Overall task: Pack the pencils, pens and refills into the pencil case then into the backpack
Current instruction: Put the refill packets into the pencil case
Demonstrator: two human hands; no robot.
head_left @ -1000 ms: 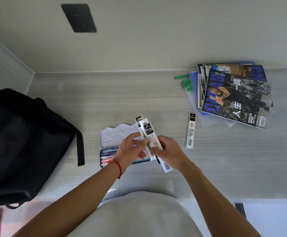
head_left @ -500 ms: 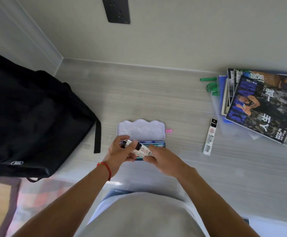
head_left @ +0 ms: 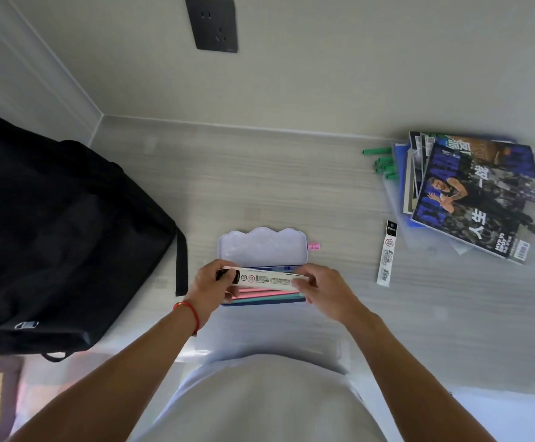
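A blue pencil case [head_left: 261, 250] lies open on the desk, its pale lid flipped back; pink and teal pens [head_left: 261, 295] lie inside. Both hands hold white refill packs [head_left: 269, 277] level over the case tray. My left hand [head_left: 213, 287] grips the packs' dark left end, my right hand [head_left: 320, 287] their right end. Another refill pack [head_left: 386, 252] lies apart on the desk to the right. The black backpack [head_left: 52, 237] stands at the left.
A stack of magazines [head_left: 473, 199] lies at the far right with green pens [head_left: 382, 161] beside it. A small pink tab [head_left: 314, 246] lies right of the lid. A dark wall socket [head_left: 212, 23] is above. The desk's front edge runs near my body.
The refill packs were turned from upright to level and lowered over the open case. The camera view shifted left and closer.
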